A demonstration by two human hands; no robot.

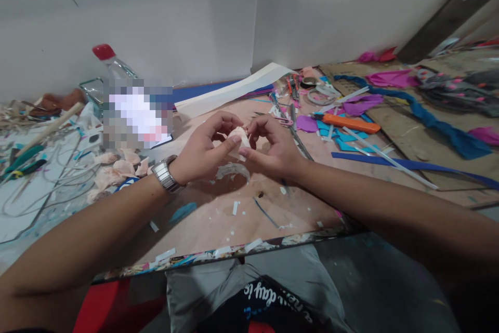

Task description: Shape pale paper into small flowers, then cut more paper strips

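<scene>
Between my two hands, just above the middle of the table, is a small cream-pink piece [239, 136] that looks like crumpled paper or fabric. My left hand [212, 143] grips it from the left, thumb along its front. From the other side my right hand [275, 145] pinches its edge with curled fingers and thumb. The fingers partly cover the piece, so its full shape is hidden. Below the hands a clear, curled strip [233, 171] lies on the wood. Similar pale pink crumpled pieces [119, 169] are heaped left of my watch [166, 174].
An orange utility knife [346, 123] lies at the right among blue and purple scraps [360, 105]. Pliers with green handles [24, 159] sit at far left. A clear bottle with a red cap [104, 52] and a blurred-out bright screen [136, 115] stand behind. A long white strip [234, 90] lies near the wall.
</scene>
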